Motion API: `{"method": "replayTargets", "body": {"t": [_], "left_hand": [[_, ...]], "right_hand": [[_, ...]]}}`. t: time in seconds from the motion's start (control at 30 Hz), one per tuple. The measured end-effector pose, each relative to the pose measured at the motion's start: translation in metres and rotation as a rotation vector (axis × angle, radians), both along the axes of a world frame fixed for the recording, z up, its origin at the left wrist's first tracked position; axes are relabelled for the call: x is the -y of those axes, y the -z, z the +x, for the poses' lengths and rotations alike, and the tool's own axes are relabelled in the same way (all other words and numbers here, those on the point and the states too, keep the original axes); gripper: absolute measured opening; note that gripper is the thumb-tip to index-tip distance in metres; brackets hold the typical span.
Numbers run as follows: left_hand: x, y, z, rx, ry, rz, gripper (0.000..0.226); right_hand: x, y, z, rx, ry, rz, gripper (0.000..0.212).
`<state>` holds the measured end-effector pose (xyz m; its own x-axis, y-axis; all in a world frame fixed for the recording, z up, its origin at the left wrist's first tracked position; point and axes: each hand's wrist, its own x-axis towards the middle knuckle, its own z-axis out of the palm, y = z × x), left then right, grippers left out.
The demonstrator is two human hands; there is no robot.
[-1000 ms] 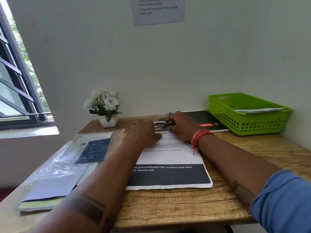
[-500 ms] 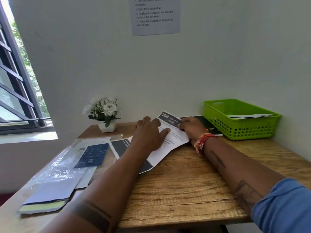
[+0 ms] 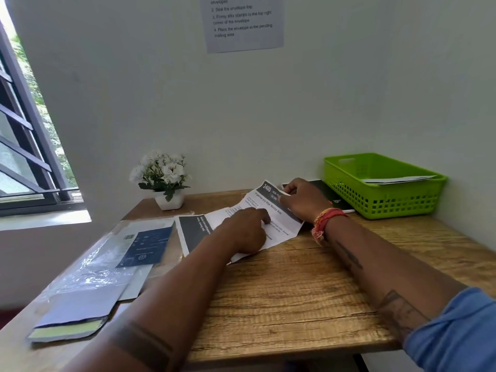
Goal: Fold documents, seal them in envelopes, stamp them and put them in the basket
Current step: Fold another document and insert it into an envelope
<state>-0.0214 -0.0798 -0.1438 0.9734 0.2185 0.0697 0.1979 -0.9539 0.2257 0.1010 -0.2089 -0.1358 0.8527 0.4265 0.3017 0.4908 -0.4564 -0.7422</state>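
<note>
Apparently fingers (image 3: 288, 189) pinch document (image 3: 279, 221) (right).

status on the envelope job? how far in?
Done: one sealed-looking envelope already lies in the green basket. In hand: the left hand presses the printed sheet on the table while the right hand pinches its far end, mid-fold. Left: finish folding, slip it into an envelope from the stack, seal, stamp, basket.

Daylight from window (image 3: 29, 146) at left, blown out there. Glare on plastic sleeve (image 3: 88, 267). Wide-angle bending at edges, overall slightly soft.
</note>
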Motion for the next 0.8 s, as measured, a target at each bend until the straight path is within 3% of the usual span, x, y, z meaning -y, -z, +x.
{"method": "replayTargets", "body": {"t": [0.17, 0.3, 0.5, 0.7, 0.8], "left_hand": [[-0.004, -0.009, -0.006, 0.075, 0.033, -0.019, 0.04], [-0.005, -0.013, -0.008, 0.133, 0.018, -0.05, 0.035], [-0.014, -0.003, -0.001, 0.236, -0.023, -0.101, 0.037], [-0.029, 0.002, 0.002, 0.458, -0.164, -0.298, 0.032], [-0.035, 0.004, 0.002, 0.479, -0.203, -0.302, 0.034]], "right_hand": [[0.002, -0.001, 0.0, -0.053, -0.06, 0.06, 0.019], [0.007, -0.005, -0.003, -0.225, -0.172, 0.141, 0.038], [0.003, 0.001, -0.009, -0.136, -0.268, 0.015, 0.013], [-0.002, 0.002, -0.015, -0.03, -0.331, -0.137, 0.011], [-0.002, 0.002, -0.014, -0.017, -0.342, -0.206, 0.009]]}}
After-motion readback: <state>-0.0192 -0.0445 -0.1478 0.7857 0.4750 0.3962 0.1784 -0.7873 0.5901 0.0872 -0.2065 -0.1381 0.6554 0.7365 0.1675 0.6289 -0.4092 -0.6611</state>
